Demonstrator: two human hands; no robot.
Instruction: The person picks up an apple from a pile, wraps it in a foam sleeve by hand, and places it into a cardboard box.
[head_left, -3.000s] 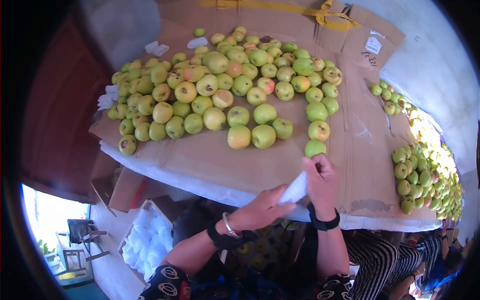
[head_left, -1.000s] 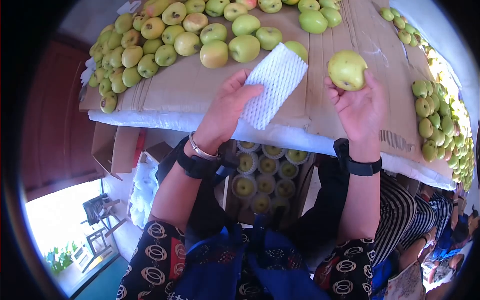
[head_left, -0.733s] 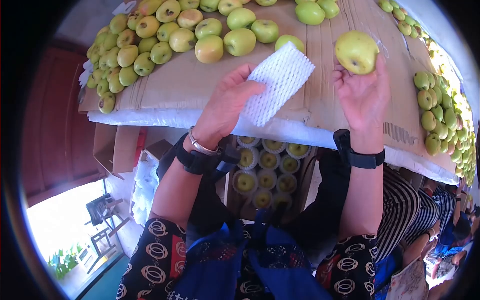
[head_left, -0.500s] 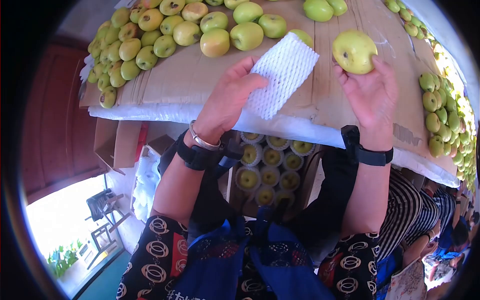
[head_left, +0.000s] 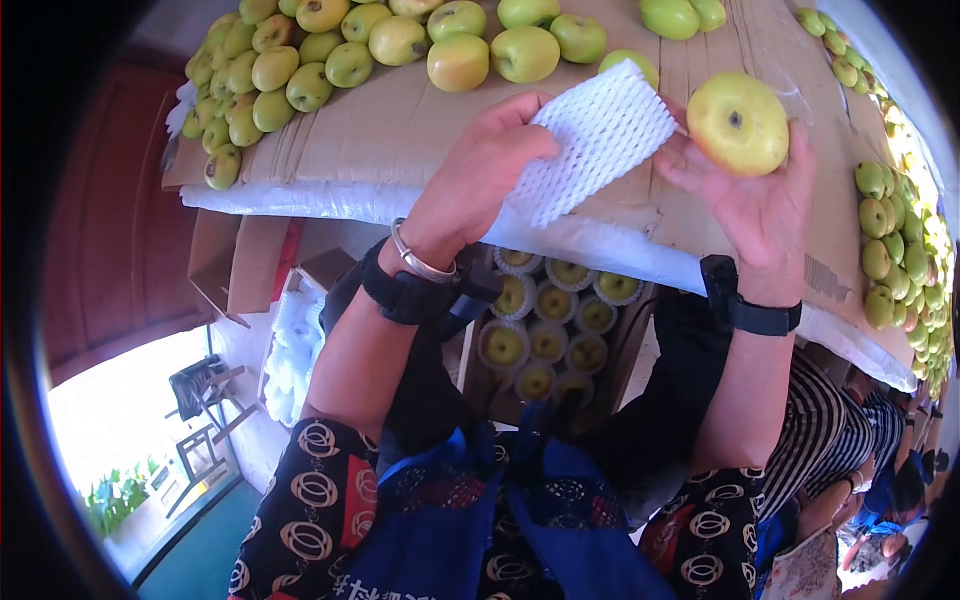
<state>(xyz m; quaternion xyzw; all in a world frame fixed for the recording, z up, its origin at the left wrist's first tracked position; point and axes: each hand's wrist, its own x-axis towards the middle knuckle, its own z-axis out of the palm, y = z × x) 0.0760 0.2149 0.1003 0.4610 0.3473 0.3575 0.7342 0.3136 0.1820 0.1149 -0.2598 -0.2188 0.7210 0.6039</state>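
My left hand (head_left: 490, 165) is closed on a white foam net sleeve (head_left: 597, 145), pinching its left edge between thumb and fingers. The sleeve looks flattened, its upper right end pointing towards the apple. In my right hand (head_left: 750, 205) is a yellow-green apple (head_left: 738, 122) with a dark end facing me, cupped from below by the fingers and thumb. Sleeve and apple are close but apart. Behind the sleeve, partly hidden, one green apple (head_left: 632, 68) lies on the cardboard-covered table (head_left: 380, 150).
A heap of apples (head_left: 285, 70) covers the table's left; more apples (head_left: 900, 250) lie along the right. Below the edge stands a box of foam-wrapped apples (head_left: 548, 345). An open carton (head_left: 235, 265) and a box of white foam sleeves (head_left: 292, 345) are lower left. People in striped clothing (head_left: 805, 435) are at right.
The apple has turned so its dark end faces me more, and my right hand's fingers have shifted around it. The sleeve has tilted further right, closer to the apple. The view has shifted slightly.
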